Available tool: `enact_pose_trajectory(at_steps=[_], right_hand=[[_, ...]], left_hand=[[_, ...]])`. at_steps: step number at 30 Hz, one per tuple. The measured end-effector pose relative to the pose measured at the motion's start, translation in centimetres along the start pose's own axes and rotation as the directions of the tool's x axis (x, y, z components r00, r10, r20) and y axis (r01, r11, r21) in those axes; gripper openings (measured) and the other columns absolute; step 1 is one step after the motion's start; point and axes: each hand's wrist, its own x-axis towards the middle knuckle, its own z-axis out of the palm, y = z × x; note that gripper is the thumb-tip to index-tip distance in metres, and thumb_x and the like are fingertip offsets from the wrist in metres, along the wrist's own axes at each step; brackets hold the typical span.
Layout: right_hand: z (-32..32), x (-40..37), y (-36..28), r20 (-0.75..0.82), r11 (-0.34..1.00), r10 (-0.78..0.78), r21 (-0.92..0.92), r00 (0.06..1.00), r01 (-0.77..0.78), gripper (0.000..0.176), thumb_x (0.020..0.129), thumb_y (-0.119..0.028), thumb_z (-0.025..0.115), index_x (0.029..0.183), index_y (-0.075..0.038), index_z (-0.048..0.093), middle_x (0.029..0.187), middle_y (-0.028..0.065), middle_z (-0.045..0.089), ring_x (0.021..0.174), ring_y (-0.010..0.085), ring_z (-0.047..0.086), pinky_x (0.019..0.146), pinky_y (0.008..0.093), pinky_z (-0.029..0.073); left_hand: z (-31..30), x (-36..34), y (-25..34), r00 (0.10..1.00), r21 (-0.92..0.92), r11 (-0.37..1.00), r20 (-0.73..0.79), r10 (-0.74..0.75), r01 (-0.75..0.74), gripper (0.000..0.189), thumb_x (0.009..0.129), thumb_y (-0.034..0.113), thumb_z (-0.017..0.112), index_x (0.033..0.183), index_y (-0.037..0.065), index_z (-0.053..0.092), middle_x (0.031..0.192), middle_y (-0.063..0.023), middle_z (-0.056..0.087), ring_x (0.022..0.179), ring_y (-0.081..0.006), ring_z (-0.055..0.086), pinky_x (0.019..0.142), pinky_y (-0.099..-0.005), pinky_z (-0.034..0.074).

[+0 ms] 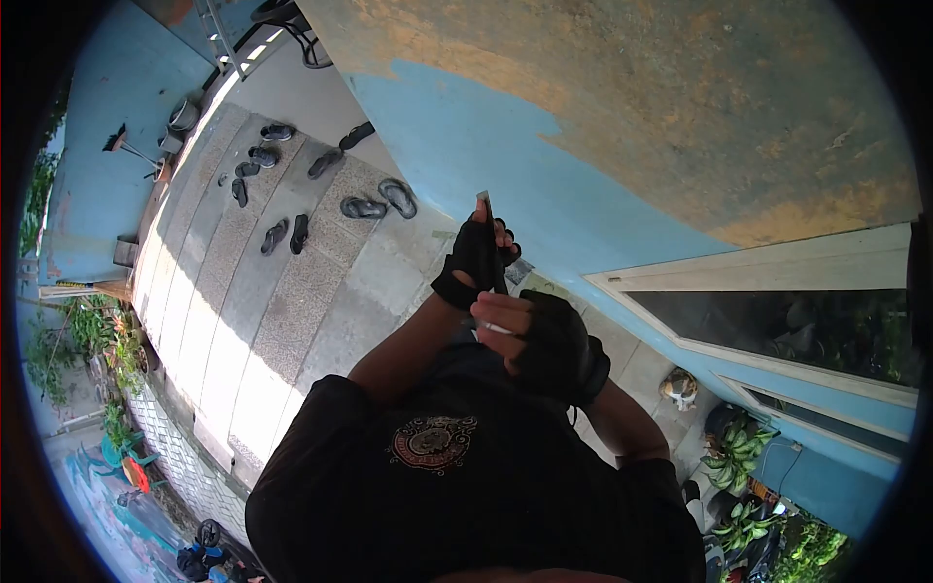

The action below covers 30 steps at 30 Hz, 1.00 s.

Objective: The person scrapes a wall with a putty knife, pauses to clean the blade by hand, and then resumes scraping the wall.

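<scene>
Holding a flat strip (485, 206) upright in front of my chest, I am wrapping my left grip (474, 260) around its lower part, fingers pressed together on it so that only the thin dark top end is poking out above the fingerless black glove. My right grip (544, 340), gloved the same way, is sitting just below and beside the left one, fingers curled inward. A small pale bit (491, 328) is showing at its fingertips, but I cannot tell whether I am pinching it or only touching it. The strip is looking narrow, thin and straight, so I am judging it to be light and stiff, possibly with a hard edge. Whether it is a blade or some other tool I cannot tell. The low hold seems the safe one to me, flat faces between thumb and fingers, away from the free tip, since something this slim could twist or slip through gloved fingers. Both hands are hanging close to the blue wall (505, 155), where the paint is giving way to bare brownish patches higher up. Off to my left, well apart from my hands, several sandals (364, 207) are lying scattered on the tiled floor (292, 291), and a white window frame (758, 267) is running along the wall on my right.
</scene>
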Motion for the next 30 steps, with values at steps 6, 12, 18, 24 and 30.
enact_pose_trajectory(at_steps=[6, 12, 18, 24, 30], right_hand=[[2.2, -10.0, 4.9, -0.154, 0.618, 0.783, 0.082, 0.602, -0.782, 0.034, 0.093, -0.011, 0.064, 0.126, -0.002, 0.063, 0.106, 0.0135, 0.072, 0.09, 0.0239, 0.072, 0.078, 0.0345, 0.056], [1.3, -12.1, 3.6, 0.063, 0.409, 0.894, 0.286, 0.443, -0.867, 0.04, 0.092, -0.018, 0.069, 0.127, -0.001, 0.06, 0.094, 0.0105, 0.073, 0.08, 0.0212, 0.072, 0.073, 0.032, 0.055], [0.2, -13.4, 3.7, 0.083, 0.474, 0.855, 0.276, 0.512, -0.836, 0.037, 0.092, -0.018, 0.07, 0.123, -0.001, 0.062, 0.088, 0.0081, 0.072, 0.075, 0.0167, 0.069, 0.069, 0.0319, 0.054], [0.0, -11.1, 2.0, -0.064, 0.422, 0.904, 0.299, 0.424, -0.856, 0.024, 0.095, -0.013, 0.069, 0.115, 0.0, 0.064, 0.086, -0.0005, 0.064, 0.076, 0.0067, 0.059, 0.069, 0.025, 0.05], [2.4, -9.9, 4.4, -0.06, 0.321, 0.934, 0.571, 0.352, -0.755, 0.018, 0.098, -0.01, 0.061, 0.113, 0.0, 0.061, 0.087, 0.0037, 0.068, 0.078, 0.0095, 0.064, 0.066, 0.0251, 0.051]], left_hand=[[6.1, -1.9, -2.8, 0.978, 0.277, 0.952, -0.123, 0.167, -0.128, 0.047, 0.099, 0.056, 0.057, 0.085, 0.011, 0.053, 0.063, -0.0037, 0.055, 0.065, -0.0217, 0.061, 0.072, -0.0376, 0.052], [9.2, -4.0, -6.9, 0.943, 0.524, 0.815, -0.064, 0.327, -0.247, 0.049, 0.101, 0.054, 0.054, 0.084, 0.008, 0.054, 0.068, -0.0049, 0.061, 0.066, -0.0165, 0.062, 0.069, -0.0307, 0.052], [9.4, -4.9, -7.8, 0.938, 0.584, 0.75, 0.065, 0.339, -0.312, 0.044, 0.101, 0.049, 0.055, 0.088, 0.007, 0.058, 0.076, -0.0066, 0.066, 0.07, -0.0155, 0.063, 0.069, -0.0299, 0.052], [11.3, -5.5, -5.1, 0.95, 0.644, 0.699, 0.188, 0.25, -0.311, 0.035, 0.101, 0.039, 0.059, 0.096, 0.004, 0.06, 0.082, -0.0073, 0.069, 0.079, -0.0161, 0.066, 0.07, -0.0291, 0.052], [8.2, -3.9, -1.2, 0.977, 0.617, 0.764, 0.197, 0.079, -0.187, 0.03, 0.101, 0.032, 0.059, 0.112, 0.004, 0.061, 0.105, -0.0102, 0.071, 0.093, -0.0184, 0.069, 0.078, -0.0303, 0.053]])
